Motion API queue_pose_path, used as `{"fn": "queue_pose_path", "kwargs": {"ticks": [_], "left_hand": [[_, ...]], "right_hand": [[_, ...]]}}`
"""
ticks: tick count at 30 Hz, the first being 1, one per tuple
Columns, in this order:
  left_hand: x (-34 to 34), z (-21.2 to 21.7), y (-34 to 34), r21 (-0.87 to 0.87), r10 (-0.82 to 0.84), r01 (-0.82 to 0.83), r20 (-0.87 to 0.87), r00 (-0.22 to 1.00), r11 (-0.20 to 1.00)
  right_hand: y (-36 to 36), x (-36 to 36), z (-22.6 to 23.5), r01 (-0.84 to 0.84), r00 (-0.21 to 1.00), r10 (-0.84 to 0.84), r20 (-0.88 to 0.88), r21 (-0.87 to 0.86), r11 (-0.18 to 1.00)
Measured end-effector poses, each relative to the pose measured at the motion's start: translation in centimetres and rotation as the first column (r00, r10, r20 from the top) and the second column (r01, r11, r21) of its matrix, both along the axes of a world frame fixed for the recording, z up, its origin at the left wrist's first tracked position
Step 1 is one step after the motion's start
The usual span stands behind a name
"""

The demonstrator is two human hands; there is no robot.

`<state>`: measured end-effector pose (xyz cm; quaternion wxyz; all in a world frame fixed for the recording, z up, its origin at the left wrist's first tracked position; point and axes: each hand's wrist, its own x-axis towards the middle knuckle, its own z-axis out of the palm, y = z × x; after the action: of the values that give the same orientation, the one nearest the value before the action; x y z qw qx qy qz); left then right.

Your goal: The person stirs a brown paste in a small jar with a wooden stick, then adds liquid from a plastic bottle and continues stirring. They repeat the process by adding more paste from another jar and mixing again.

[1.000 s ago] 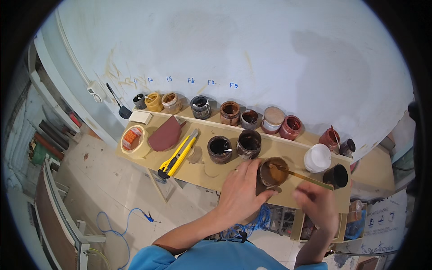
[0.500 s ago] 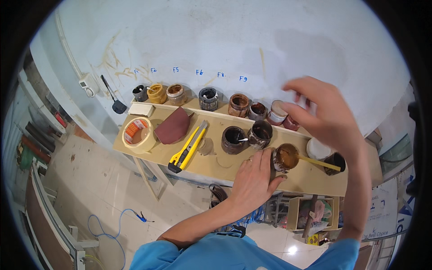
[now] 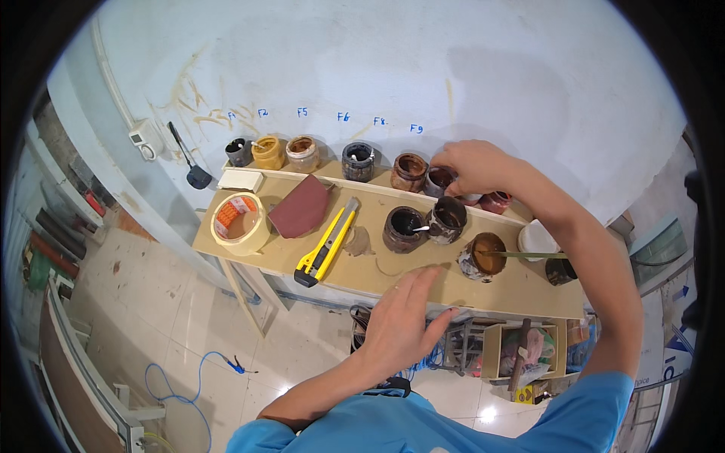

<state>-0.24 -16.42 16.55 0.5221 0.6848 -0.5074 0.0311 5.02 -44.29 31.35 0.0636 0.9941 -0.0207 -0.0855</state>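
Observation:
My right hand (image 3: 477, 167) is at the rear ledge, fingers and thumb curled round the rim of a small dark-stained glass jar (image 3: 438, 182). It partly hides that jar and covers most of the pale-lidded jar beside it. My left hand (image 3: 402, 321) hangs over the table's front edge, fingers stretched out, holding nothing. Nearest to it stands a stained jar of brown paint (image 3: 483, 257) with a flat stick (image 3: 521, 255) across its top. Behind are two dark jars, one of black paint (image 3: 404, 229) with a white-tipped stick, the other brown-smeared (image 3: 447, 220).
More paint jars line the ledge, including a yellow one (image 3: 268, 153) and a brown one (image 3: 408, 172). On the table (image 3: 400, 283) lie masking tape (image 3: 240, 223), maroon sandpaper (image 3: 300, 208) and a yellow utility knife (image 3: 326, 245). A white container (image 3: 538, 240) stands at right.
My right hand has dropped from the air to the left, onto the dark jar on the ledge. My left hand has let go of the brown paint jar and drawn back.

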Motion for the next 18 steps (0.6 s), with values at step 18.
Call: {"fn": "queue_pose_path", "kwargs": {"ticks": [18], "left_hand": [[-0.2,0.4,-2.3,0.030,0.040,-0.041,0.020,0.999,0.999]], "right_hand": [[4.8,-9.3,4.8,-0.129,0.890,0.203,0.408,-0.201,0.971]]}}
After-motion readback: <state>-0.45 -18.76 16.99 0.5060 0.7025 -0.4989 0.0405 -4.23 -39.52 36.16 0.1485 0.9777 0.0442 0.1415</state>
